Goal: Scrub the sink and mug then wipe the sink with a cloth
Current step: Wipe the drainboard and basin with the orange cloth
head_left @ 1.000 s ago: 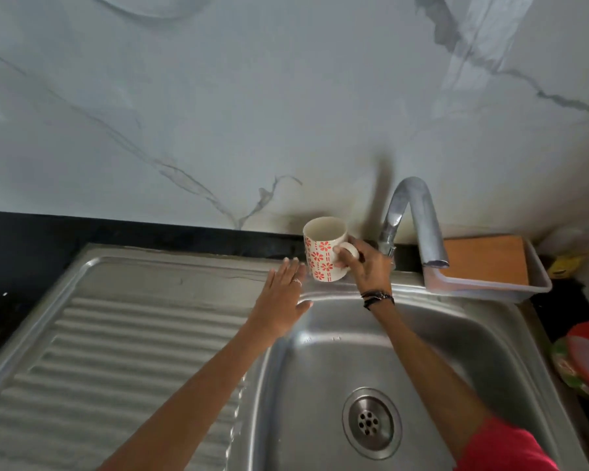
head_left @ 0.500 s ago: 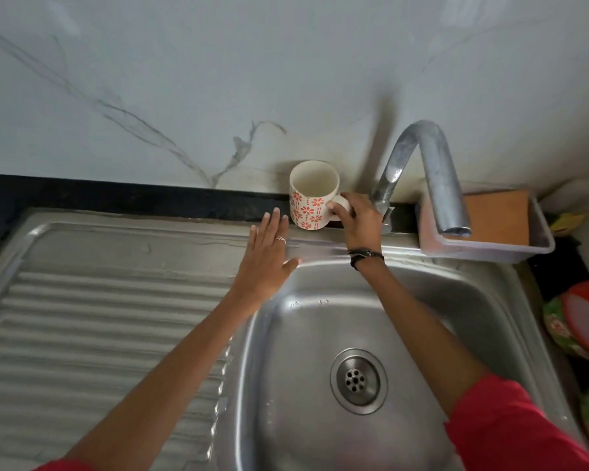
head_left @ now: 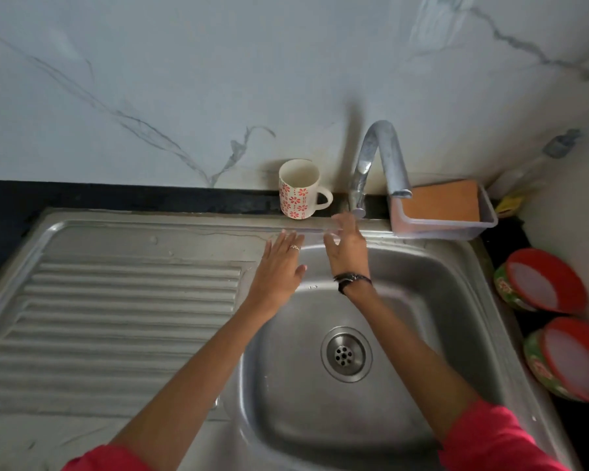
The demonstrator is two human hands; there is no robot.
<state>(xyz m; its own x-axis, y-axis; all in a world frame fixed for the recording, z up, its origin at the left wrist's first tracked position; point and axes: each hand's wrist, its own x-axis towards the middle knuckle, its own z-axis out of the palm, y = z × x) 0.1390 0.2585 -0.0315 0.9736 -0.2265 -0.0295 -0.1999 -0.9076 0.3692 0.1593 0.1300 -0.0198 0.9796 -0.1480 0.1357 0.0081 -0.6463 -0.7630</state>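
Meanwhile, the mug (head_left: 299, 189) stands upright behind the sink (head_left: 439, 300); left hand (head_left: 281, 266) and right hand (head_left: 347, 248) hover open, holding nothing; fetching a scrubber likely comes next.

- No legible text, label, brand, number or sign on any surface.
- Mug (head_left: 299, 190), far rim of sink (head_left: 184, 229): red flower pattern only, no lettering.
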